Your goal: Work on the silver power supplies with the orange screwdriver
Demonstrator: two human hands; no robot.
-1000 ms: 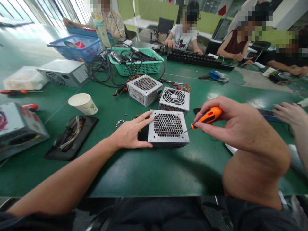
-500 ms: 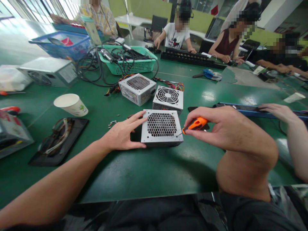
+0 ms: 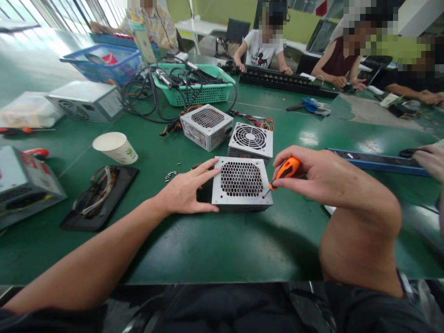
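A silver power supply (image 3: pixel 218 185) with a honeycomb grille lies flat on the green table before me. My left hand (image 3: pixel 185 190) steadies it from the left, fingers on the top edge and thumb at the near corner. My right hand (image 3: pixel 305 173) grips an orange and black screwdriver (image 3: pixel 288 168), tilted. Its thin shaft comes down to the near right corner of the casing, at a screw hole. Small loose screws (image 3: pixel 170 175) lie beyond my left hand. Behind the casing are two more power supplies, one with a hexagonal mesh (image 3: pixel 208 118), the other with a round fan guard (image 3: pixel 250 137).
A paper cup (image 3: pixel 116 148) and a black tray (image 3: pixel 100 217) holding cables stand left, near more power supplies (image 3: pixel 86 99). Further back are a green basket (image 3: pixel 194 95) of cables and a blue basket (image 3: pixel 100 69). A co-worker's hand (image 3: pixel 432 159) is at far right by a blue strip (image 3: pixel 385 163).
My view has shifted slightly, so the scene sits further right. The screwdriver handle is raised steeper, its tip still at the same corner. The neighbour's hand has moved right along the blue strip.
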